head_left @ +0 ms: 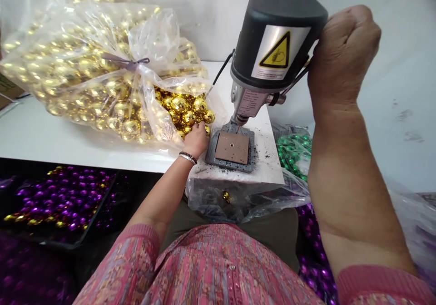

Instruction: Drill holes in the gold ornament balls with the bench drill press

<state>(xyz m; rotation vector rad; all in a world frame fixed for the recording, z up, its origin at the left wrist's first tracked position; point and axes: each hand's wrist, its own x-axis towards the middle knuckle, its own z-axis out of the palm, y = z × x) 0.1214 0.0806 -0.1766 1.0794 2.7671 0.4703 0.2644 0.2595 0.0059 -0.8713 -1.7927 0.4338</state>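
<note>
My left hand (196, 140) is at the mouth of a clear plastic bag (155, 35) full of shiny gold disco-style balls (179, 104). Its fingers are curled against a gold ball at the pile's edge, and the fingertips are partly hidden. To the right stands a small dark bench drill press (272, 37) with a yellow warning label. My right hand (344, 53) is closed in a fist round the end of its feed lever (296, 80). Below the bit, a brown square plate (232, 148) with a small hole lies on the drill's grey base (250, 163); no ball is on it.
Dark crumbs surround the base on the white table (150, 157). A clear bag (252, 205) hangs at the front edge, with one gold ball (225, 196) inside. Purple balls (64, 196) fill a black crate below left. Bagged green balls (294, 153) are behind right.
</note>
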